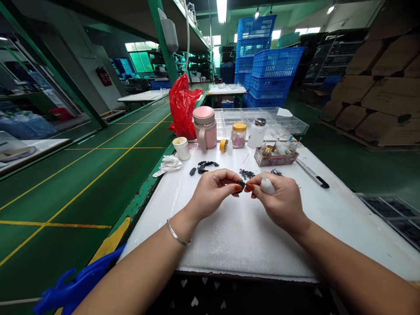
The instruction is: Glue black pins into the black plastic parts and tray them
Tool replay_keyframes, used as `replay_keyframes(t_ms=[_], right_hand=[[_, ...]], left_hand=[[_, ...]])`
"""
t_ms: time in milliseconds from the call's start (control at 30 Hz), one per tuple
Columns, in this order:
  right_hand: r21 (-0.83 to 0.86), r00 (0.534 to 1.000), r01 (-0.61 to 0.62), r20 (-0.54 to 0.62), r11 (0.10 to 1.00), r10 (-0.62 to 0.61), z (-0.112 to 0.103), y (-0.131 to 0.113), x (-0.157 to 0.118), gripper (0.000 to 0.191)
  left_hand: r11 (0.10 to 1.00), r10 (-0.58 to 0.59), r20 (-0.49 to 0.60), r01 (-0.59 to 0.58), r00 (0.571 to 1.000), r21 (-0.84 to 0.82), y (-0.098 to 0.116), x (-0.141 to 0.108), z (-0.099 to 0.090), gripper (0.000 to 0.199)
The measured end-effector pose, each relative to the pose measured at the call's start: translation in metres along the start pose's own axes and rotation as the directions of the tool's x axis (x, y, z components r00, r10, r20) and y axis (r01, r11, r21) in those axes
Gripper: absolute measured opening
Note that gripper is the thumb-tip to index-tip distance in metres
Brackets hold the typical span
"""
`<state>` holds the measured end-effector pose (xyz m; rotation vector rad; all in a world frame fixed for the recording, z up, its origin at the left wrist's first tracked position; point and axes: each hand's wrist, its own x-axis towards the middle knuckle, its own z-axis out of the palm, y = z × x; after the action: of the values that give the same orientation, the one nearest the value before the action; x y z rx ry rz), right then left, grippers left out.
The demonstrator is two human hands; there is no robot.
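Note:
My left hand [215,190] pinches a small black part [242,185] between thumb and fingertips, above the white table [213,245]. Close against it, the fingertips of my right hand [282,197] are pressed together at the part's right edge; anything tiny between them is too small to make out. A small white squeeze bottle [267,186] is tucked in the right palm, its thin tip pointing up. Just beyond my hands lies a heap of little black pieces [247,174]. More black parts [206,166] lie in a cluster to the left.
A patterned box of small bottles [277,158] stands at the back right, with a utility knife [313,174] beside it. Along the back are a pink mug [205,129], a yellow-lidded jar [239,134] and a white bottle [256,133]. White gloves [168,165] lie at the left edge.

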<state>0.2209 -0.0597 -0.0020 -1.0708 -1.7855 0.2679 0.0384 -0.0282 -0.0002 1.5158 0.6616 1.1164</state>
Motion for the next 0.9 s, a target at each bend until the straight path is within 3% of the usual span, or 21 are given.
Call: replay_keyframes(t_ms=[100, 167, 300, 433, 567, 733, 900], right_hand=[[-0.017, 1.0, 0.016, -0.007, 1.0, -0.016, 0.0, 0.002, -0.001, 0.009], [-0.137, 0.987, 0.143, -0.047, 0.98, -0.151, 0.001, 0.004, -0.002, 0.009], [-0.32, 0.934, 0.318, -0.055, 0.892, -0.353, 0.002, 0.003, -0.005, 0.012], [-0.268, 0.953, 0.259, -0.087, 0.928, -0.291, 0.002, -0.002, -0.003, 0.007], [-0.171, 0.969, 0.201, -0.109, 0.965, -0.221, 0.002, -0.005, -0.001, 0.007], [-0.234, 0.929, 0.314, -0.125, 0.92, -0.349, 0.003, -0.005, -0.001, 0.007], [-0.287, 0.897, 0.404, -0.059, 0.868, -0.437, 0.005, -0.002, -0.002, 0.008]], left_hand=[[0.999, 0.038, -0.017, -0.038, 0.999, 0.033, -0.001, -0.001, 0.001, 0.009], [0.997, 0.055, -0.05, -0.052, 0.997, 0.048, -0.003, -0.001, 0.002, 0.008], [0.987, -0.057, 0.007, 0.058, 0.998, -0.151, -0.005, 0.002, 0.002, 0.017], [0.961, -0.102, 0.004, 0.1, 0.995, -0.258, -0.009, 0.004, 0.0, 0.026], [0.9, -0.211, 0.103, 0.235, 0.972, -0.368, -0.013, 0.005, -0.005, 0.027], [0.831, -0.286, 0.161, 0.328, 0.945, -0.449, -0.014, 0.005, -0.006, 0.029], [0.82, -0.332, 0.161, 0.369, 0.929, -0.438, -0.014, 0.006, -0.004, 0.028]])
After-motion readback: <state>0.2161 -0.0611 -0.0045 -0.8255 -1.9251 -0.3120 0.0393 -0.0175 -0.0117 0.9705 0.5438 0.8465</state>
